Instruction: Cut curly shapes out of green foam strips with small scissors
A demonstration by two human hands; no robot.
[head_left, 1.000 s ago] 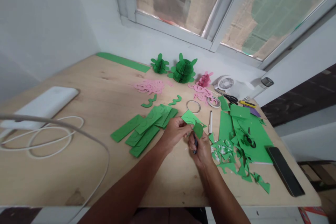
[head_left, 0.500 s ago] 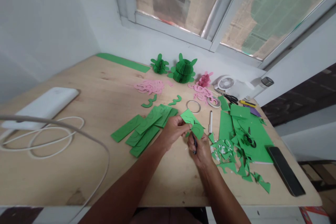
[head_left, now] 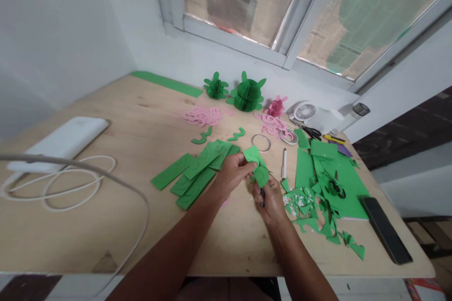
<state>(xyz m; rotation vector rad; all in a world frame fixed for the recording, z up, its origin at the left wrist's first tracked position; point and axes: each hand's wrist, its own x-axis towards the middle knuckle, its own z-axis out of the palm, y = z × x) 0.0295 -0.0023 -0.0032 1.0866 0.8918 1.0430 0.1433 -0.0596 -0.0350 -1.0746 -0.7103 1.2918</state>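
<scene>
In the middle of the table my left hand (head_left: pixel 233 174) pinches a piece of green paper (head_left: pixel 261 175) with curved outlines drawn on it. Just below and to the right, my right hand (head_left: pixel 269 197) is closed round the dark handle of small scissors (head_left: pixel 262 196). Their blades are mostly hidden at the paper's right edge. Left of my hands lies a fanned stack of green paper strips (head_left: pixel 197 174), also marked with curves. Beyond it rest two cut wavy green pieces, one of them a curl (head_left: pixel 202 135) and the other a narrower squiggle (head_left: pixel 236 134).
Green scraps (head_left: pixel 303 200) and green sheets (head_left: pixel 353 188) spread on the right, beside a phone (head_left: pixel 386 230). A white pen (head_left: pixel 284 163) and tape roll (head_left: pixel 288 137) lie nearer. Paper figures (head_left: pixel 248 95) stand at the back. A cable (head_left: pixel 141 193) crosses the left, near a white device (head_left: pixel 63 141).
The green paper's right side has turned slightly and now looks rounder, its pointed corner no longer showing. My right hand stays close to it. The view has shifted slightly.
</scene>
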